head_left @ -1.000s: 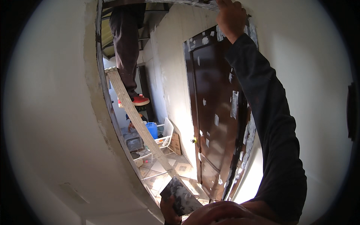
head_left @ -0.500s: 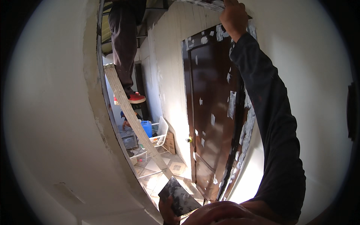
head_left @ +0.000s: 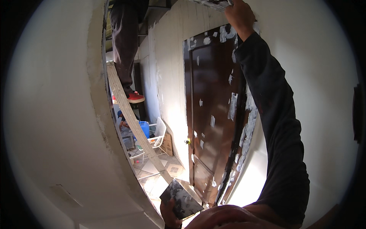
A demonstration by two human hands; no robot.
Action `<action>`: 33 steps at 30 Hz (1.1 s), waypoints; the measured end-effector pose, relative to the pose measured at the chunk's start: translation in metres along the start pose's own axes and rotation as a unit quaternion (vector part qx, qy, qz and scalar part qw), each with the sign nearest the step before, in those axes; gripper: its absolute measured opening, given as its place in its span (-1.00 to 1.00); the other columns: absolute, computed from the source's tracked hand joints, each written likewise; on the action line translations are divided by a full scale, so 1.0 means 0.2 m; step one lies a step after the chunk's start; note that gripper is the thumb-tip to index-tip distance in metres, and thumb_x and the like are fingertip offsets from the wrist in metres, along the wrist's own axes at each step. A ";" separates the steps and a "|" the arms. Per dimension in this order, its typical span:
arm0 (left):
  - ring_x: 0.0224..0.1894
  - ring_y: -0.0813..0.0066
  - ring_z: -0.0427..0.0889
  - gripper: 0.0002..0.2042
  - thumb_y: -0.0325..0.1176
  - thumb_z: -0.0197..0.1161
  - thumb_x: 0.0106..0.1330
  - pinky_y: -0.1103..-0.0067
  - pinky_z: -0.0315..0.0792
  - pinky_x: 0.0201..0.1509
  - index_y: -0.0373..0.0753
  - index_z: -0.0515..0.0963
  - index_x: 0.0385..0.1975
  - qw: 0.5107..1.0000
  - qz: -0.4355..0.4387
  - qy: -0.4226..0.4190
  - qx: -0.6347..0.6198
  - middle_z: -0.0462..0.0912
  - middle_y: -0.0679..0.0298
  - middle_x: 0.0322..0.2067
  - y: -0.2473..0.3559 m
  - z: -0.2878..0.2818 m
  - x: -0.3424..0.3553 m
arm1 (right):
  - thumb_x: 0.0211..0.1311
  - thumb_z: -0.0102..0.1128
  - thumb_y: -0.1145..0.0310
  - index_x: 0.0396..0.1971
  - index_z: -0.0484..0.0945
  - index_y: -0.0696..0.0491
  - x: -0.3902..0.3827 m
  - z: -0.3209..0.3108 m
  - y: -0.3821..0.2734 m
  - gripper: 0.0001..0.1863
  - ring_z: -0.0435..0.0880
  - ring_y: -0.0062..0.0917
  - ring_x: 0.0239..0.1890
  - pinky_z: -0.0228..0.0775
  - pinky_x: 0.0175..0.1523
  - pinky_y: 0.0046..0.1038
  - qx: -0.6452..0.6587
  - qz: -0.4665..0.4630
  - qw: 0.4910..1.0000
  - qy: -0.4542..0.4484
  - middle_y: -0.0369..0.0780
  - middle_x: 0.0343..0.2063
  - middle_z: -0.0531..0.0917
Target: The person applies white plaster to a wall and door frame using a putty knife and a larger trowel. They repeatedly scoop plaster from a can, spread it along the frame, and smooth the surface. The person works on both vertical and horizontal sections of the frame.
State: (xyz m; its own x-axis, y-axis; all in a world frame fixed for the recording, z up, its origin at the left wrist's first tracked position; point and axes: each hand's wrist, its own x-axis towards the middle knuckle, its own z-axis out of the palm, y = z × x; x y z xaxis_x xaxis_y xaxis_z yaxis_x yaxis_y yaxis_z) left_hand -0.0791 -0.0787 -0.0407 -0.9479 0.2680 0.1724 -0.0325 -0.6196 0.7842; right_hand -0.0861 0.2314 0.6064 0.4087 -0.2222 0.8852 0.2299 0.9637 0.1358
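Note:
My left hand (head_left: 170, 213) is low in the view, closed on the edge of a dark flat square plate (head_left: 182, 198) smeared with whitish paste. My right hand (head_left: 241, 17) is raised to the upper corner of a door frame (head_left: 213, 4), which is streaked with white filler. Its fingers are closed around something thin, mostly hidden and cut off by the upper edge. Below that hand stands a dark brown door (head_left: 213, 114), swung open, with white filler patches scattered over it and a brass-coloured knob (head_left: 187, 141).
A pale ladder (head_left: 133, 118) leans in the doorway; a person in dark trousers and a red shoe (head_left: 135, 98) is up high behind it. Farther back are another person (head_left: 122, 119), a blue jug (head_left: 144, 129), a white chair (head_left: 160, 131) and a cardboard box (head_left: 167, 144). A wall (head_left: 53, 114) borders the left.
The view has shifted slightly, so the door and ladder sit a little farther left. My right hand has moved slightly to the right along the frame; my left hand still holds the plate.

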 end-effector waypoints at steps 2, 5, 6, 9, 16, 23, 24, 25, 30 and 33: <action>-0.17 0.52 0.59 -0.63 -0.39 0.26 0.35 0.51 0.51 -0.08 -0.26 0.48 0.14 1.000 0.000 -0.002 0.000 0.62 0.31 -0.15 0.00 0.00 0.00 | 0.13 0.09 0.50 -0.04 0.66 0.13 -0.02 0.01 0.02 -0.62 0.65 -0.10 -0.08 0.50 0.06 -0.14 -0.009 0.001 1.000 0.027 -0.01 -0.14 0.71; -0.17 0.52 0.59 -0.63 -0.39 0.26 0.35 0.51 0.51 -0.08 -0.27 0.48 0.14 1.000 -0.001 -0.002 -0.003 0.62 0.31 -0.15 0.00 -0.01 0.00 | 0.16 0.10 0.48 -0.05 0.64 0.19 -0.05 0.01 -0.01 -0.66 0.67 -0.09 -0.16 0.50 -0.02 -0.18 0.111 0.074 0.989 0.061 0.04 -0.24 0.71; -0.17 0.52 0.59 -0.63 -0.39 0.26 0.35 0.51 0.51 -0.08 -0.27 0.48 0.14 1.000 -0.001 -0.003 -0.003 0.62 0.31 -0.15 -0.01 -0.01 0.00 | 0.18 0.11 0.47 -0.06 0.63 0.22 -0.07 0.02 -0.04 -0.66 0.68 -0.08 -0.19 0.49 -0.05 -0.19 0.195 0.150 0.969 0.017 0.05 -0.27 0.71; -0.17 0.52 0.59 -0.63 -0.40 0.26 0.36 0.51 0.51 -0.08 -0.27 0.48 0.15 1.000 0.000 -0.005 -0.003 0.61 0.32 -0.14 -0.01 -0.02 -0.01 | 0.24 0.12 0.41 -0.11 0.59 0.30 -0.12 0.07 -0.15 -0.69 0.67 -0.05 -0.29 0.46 -0.14 -0.18 0.249 0.138 0.944 0.166 0.10 -0.40 0.68; -0.17 0.53 0.58 -0.63 -0.41 0.26 0.36 0.52 0.51 -0.09 -0.27 0.47 0.15 1.000 0.007 0.004 -0.002 0.61 0.32 -0.14 -0.02 -0.09 -0.02 | 0.29 0.15 0.37 0.02 0.52 0.32 -0.12 0.37 -0.39 -0.61 0.61 0.05 -0.19 0.45 -0.04 -0.15 0.234 0.237 0.931 0.151 0.13 -0.29 0.63; -0.17 0.54 0.57 -0.63 -0.42 0.26 0.37 0.52 0.51 -0.09 -0.27 0.46 0.16 0.999 0.024 0.023 0.007 0.60 0.32 -0.13 -0.06 -0.27 -0.04 | 0.16 0.30 0.37 0.15 0.46 0.29 -0.29 0.09 -0.54 -0.44 0.55 -0.03 0.15 0.33 0.28 -0.12 0.372 0.238 0.881 0.171 0.19 0.07 0.56; -0.17 0.53 0.57 -0.63 -0.41 0.26 0.36 0.52 0.50 -0.08 -0.28 0.47 0.15 0.999 0.029 0.024 -0.003 0.60 0.32 -0.14 -0.05 -0.27 -0.05 | 0.16 0.27 0.38 0.12 0.50 0.26 -0.35 0.01 -0.53 -0.49 0.60 -0.17 0.00 0.42 0.13 -0.20 0.391 0.230 0.880 0.142 0.04 -0.04 0.60; -0.17 0.53 0.57 -0.62 -0.39 0.26 0.37 0.52 0.50 -0.08 -0.28 0.46 0.16 0.999 0.030 0.027 -0.002 0.60 0.32 -0.13 -0.04 -0.26 -0.06 | 0.16 0.24 0.39 0.08 0.54 0.22 -0.42 -0.07 -0.52 -0.54 0.66 -0.30 -0.15 0.51 -0.01 -0.28 0.410 0.221 0.878 0.113 -0.10 -0.15 0.64; 0.00 0.42 0.61 -0.58 -0.30 0.10 0.43 0.46 0.53 0.04 -0.36 0.38 0.22 0.942 0.219 -0.035 0.251 0.58 0.20 0.00 0.15 0.00 -0.15 | 0.36 0.20 0.45 0.10 0.58 0.23 -0.77 -0.43 -0.48 -0.65 0.60 -0.70 -0.22 0.48 -0.03 -0.57 0.550 0.279 0.779 -0.118 -0.23 -0.20 0.69; 0.02 0.46 0.62 -0.61 -0.30 0.01 0.50 0.49 0.53 0.07 -0.34 0.38 0.23 0.996 0.028 -0.011 -0.087 0.58 0.23 0.03 0.25 0.20 -0.17 | 0.39 0.24 0.41 0.09 0.60 0.18 -1.08 -0.74 -0.47 -0.67 0.55 -0.77 -0.24 0.42 -0.08 -0.68 0.586 0.294 0.660 -0.368 -0.34 -0.23 0.67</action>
State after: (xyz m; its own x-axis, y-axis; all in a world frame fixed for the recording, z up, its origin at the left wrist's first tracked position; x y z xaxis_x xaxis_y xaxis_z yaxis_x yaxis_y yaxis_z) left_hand -0.0354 -0.0898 0.0166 -0.9426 0.2442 0.2276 -0.0356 -0.7514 0.6589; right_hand -0.0657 0.1680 0.3367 -0.5157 -0.0419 0.8558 -0.7934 0.4004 -0.4585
